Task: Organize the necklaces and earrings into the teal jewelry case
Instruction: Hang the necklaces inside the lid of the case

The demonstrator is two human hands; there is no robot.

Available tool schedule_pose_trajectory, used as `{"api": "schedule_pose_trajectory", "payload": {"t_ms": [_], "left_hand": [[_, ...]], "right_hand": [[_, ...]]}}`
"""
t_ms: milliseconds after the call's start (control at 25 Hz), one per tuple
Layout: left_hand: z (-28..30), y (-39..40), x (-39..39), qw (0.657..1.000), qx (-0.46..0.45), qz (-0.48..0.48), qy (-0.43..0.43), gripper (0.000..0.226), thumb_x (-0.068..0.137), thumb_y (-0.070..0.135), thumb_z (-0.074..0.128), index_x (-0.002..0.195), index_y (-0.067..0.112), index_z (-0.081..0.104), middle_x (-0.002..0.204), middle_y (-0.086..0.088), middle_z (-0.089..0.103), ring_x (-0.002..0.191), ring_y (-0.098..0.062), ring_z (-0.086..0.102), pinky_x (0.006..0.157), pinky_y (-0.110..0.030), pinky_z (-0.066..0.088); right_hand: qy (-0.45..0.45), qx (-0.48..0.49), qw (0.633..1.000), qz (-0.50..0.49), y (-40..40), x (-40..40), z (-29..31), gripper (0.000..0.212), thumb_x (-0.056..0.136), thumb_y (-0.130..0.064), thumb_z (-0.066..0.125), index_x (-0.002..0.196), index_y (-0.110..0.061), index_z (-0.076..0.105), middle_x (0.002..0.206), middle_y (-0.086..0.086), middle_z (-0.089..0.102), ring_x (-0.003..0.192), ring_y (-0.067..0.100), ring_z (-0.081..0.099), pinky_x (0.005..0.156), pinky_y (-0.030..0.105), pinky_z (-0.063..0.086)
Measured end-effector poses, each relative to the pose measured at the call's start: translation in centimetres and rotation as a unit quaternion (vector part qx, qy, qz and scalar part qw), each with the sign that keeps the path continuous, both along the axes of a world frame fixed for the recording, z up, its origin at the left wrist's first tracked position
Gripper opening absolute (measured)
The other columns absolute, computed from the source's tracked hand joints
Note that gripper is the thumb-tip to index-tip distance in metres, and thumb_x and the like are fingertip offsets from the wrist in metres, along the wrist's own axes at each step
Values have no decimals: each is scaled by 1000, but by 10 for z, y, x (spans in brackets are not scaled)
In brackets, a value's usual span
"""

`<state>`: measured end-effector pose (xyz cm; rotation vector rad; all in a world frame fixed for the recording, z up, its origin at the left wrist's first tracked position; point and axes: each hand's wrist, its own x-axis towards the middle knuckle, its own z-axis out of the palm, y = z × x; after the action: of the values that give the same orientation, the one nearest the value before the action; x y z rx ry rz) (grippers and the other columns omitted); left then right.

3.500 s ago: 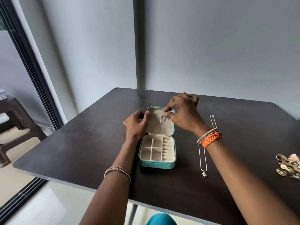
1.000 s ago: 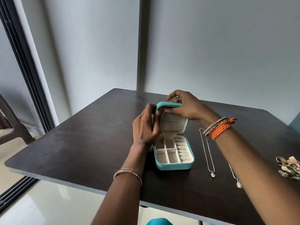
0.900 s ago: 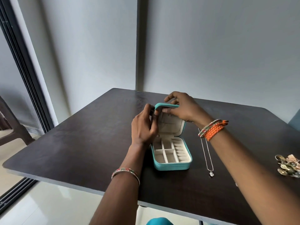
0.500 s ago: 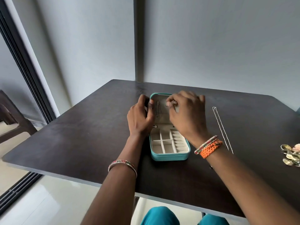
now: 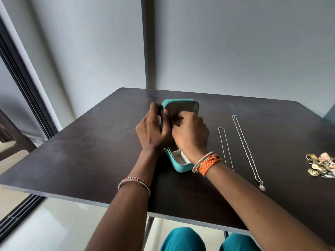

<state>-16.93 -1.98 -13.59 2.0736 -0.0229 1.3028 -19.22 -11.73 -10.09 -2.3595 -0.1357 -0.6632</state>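
Observation:
The teal jewelry case [image 5: 178, 167] stands open at the table's middle, its beige-lined lid [image 5: 183, 105] raised. My left hand [image 5: 151, 132] grips the lid's left edge, thumb on the lining. My right hand [image 5: 191, 135] covers most of the tray, with its curled fingertips pressed against the inside of the lid; whatever they pinch is hidden. Right of the case a short silver necklace [image 5: 225, 147] and a longer pendant necklace [image 5: 246, 151] lie stretched out. A heap of gold earrings [image 5: 320, 165] sits at the right edge.
The dark table [image 5: 87, 156] meets a grey wall at the back. A dark sliding-door frame [image 5: 27, 87] runs along the left, with a brown stool [image 5: 10, 140] beyond it. My knees in teal trousers [image 5: 183, 240] show under the near edge.
My right hand left the lid's top rim and moved down inside the lid. The left hand stayed on the lid's left edge. The view shifted, and both necklaces now show.

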Motion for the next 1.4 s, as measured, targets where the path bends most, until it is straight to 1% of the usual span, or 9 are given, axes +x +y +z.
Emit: {"api": "schedule_pose_trajectory", "payload": {"t_ms": [160, 240, 360, 480, 680, 800, 1000, 1200, 1400], "left_hand": [[-3, 1, 6, 998, -49, -25, -7, 40, 91, 47, 31, 91, 12, 51, 61, 6, 52, 60, -31, 57, 53, -29, 26], [-4, 3, 8, 996, -79, -37, -9, 35, 91, 47, 32, 86, 16, 49, 62, 10, 51, 59, -26, 55, 54, -28, 27], [-3, 6, 11, 991, -121, -48, -4, 23, 91, 46, 36, 80, 27, 42, 57, 13, 46, 52, -19, 47, 52, -27, 29], [-4, 6, 12, 992, -111, -61, -3, 20, 91, 45, 39, 80, 29, 40, 57, 14, 47, 50, -18, 45, 51, -27, 30], [-6, 6, 15, 990, -113, -78, -10, 23, 92, 44, 40, 81, 25, 45, 62, 9, 52, 54, -24, 54, 50, -36, 42], [-6, 6, 15, 990, -108, -88, -10, 22, 92, 46, 39, 79, 28, 42, 61, 8, 52, 53, -25, 53, 51, -37, 42], [-6, 5, 15, 991, -105, -85, -6, 28, 91, 46, 39, 80, 21, 43, 58, 3, 49, 49, -23, 46, 48, -34, 37], [-6, 5, 14, 991, -96, -91, 1, 30, 92, 44, 40, 82, 16, 46, 62, 1, 58, 55, -25, 57, 50, -37, 43], [-6, 6, 16, 991, -104, -82, 32, 35, 90, 41, 42, 80, 8, 48, 58, -2, 55, 56, -27, 52, 52, -36, 38]], "right_hand": [[56, 110, 990, 64, -8, 9, 2, 18, 75, -36, 64, 68, -20, 65, 68, -3, 70, 72, 21, 67, 64, 34, 55], [66, 124, 987, 81, -17, 10, 4, 17, 74, -35, 65, 65, -21, 67, 66, -5, 70, 71, 17, 68, 66, 36, 57], [-8, 22, 999, 40, -29, 6, 6, 14, 78, -33, 59, 76, -22, 68, 65, -6, 68, 66, 20, 65, 59, 28, 50], [-84, -52, 991, 90, -27, 0, 8, 17, 82, -23, 54, 93, -26, 68, 65, -1, 66, 64, 25, 61, 58, 29, 48], [-80, -119, 981, 128, -18, -3, 4, 34, 86, -21, 51, 117, -30, 62, 87, 4, 72, 82, 30, 65, 66, 31, 47], [-48, -127, 982, 127, -22, 0, 1, 29, 85, -20, 52, 110, -27, 65, 82, 2, 70, 79, 29, 64, 61, 26, 36], [-96, -87, 985, 110, -23, 0, 3, 24, 86, -21, 53, 104, -26, 67, 70, -2, 67, 65, 23, 60, 58, 24, 39], [-72, -140, 980, 126, -18, 1, -2, 29, 84, -18, 51, 109, -27, 63, 83, 4, 70, 79, 31, 63, 61, 27, 38], [-58, -211, 969, 116, -21, -4, 2, 21, 86, -19, 48, 98, -24, 64, 87, 7, 69, 82, 33, 63, 60, 29, 33]]}}
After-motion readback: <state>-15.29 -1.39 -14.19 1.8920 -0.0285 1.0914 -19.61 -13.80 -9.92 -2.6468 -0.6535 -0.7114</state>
